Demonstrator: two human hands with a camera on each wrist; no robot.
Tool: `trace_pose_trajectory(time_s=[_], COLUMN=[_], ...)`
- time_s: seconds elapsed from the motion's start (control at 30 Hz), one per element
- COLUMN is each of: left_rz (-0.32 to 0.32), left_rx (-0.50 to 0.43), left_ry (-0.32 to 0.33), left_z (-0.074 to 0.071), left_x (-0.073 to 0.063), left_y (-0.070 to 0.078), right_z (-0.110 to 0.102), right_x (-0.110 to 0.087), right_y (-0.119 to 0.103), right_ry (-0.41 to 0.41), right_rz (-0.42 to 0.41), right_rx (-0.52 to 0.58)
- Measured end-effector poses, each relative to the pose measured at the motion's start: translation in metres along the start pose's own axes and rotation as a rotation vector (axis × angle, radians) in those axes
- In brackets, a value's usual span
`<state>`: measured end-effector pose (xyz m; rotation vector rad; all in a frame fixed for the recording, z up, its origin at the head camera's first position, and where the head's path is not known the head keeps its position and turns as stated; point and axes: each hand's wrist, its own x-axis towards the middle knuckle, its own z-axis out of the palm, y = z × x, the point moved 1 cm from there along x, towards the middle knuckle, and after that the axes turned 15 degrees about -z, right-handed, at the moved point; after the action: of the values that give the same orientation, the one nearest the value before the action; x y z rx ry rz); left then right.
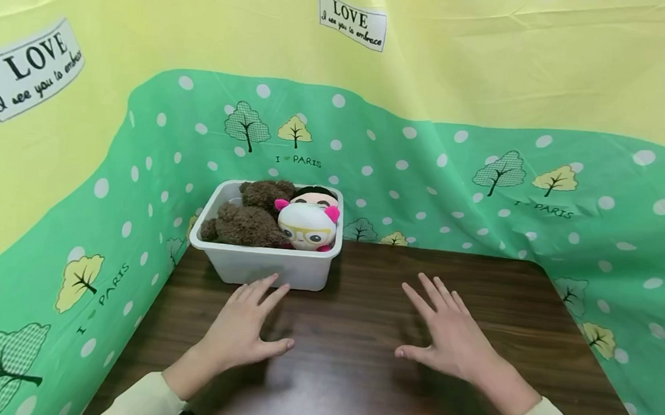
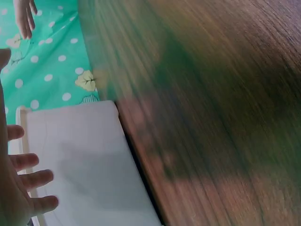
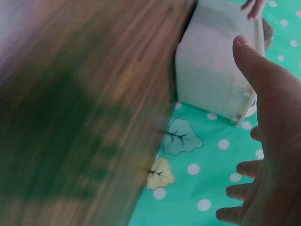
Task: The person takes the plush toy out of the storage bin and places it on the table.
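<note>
My left hand (image 1: 244, 330) hovers over the table with its fingers spread, just in front of a white plastic bin (image 1: 270, 266). Nothing is in its grasp. To the right, my right hand (image 1: 455, 338) is also held out over the table, fingers spread and thumb pointing inward, holding nothing. Inside the bin, brown fluffy plush toys (image 1: 250, 225) fill the left and back. A white plush toy (image 1: 307, 226) with pink ears and yellow glasses leans at the right, partly covering a dark-haired doll (image 1: 314, 195). In the left wrist view the bin's side (image 2: 89, 165) lies beyond the fingers.
The dark wooden table (image 1: 354, 389) has the bin at its back left. A green and yellow printed cloth (image 1: 416, 175) hangs behind it and along both sides, meeting the table's edges.
</note>
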<state>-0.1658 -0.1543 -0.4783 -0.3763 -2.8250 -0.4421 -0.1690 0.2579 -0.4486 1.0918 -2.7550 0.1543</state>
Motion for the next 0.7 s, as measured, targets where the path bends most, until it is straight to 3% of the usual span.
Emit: trace_pose_trajectory(time_s=[0.2,0.37,0.53,0.7], left_rz=[-0.206,-0.421,-0.584,-0.731], left_rx=[-0.244,-0.579,-0.91,-1.137], left_ry=[-0.067,-0.122,-0.138,-0.146], left_z=[-0.005,-0.008,-0.009,-0.013], left_x=[0.005,0.014,0.024,0.036], left_y=[-0.007,-0.016,-0.023,-0.027], right_z=[-0.014,-0.022,-0.026,-0.031], right_x=[0.026,0.053,0.081,0.112], right_y=[-0.001,0.0,0.002,0.003], right_ry=[0.079,0.126,0.162,0.188], right_rz=[-0.051,-0.015,0.018,0.027], right_rx=[0.077,0.166,0.265,0.336])
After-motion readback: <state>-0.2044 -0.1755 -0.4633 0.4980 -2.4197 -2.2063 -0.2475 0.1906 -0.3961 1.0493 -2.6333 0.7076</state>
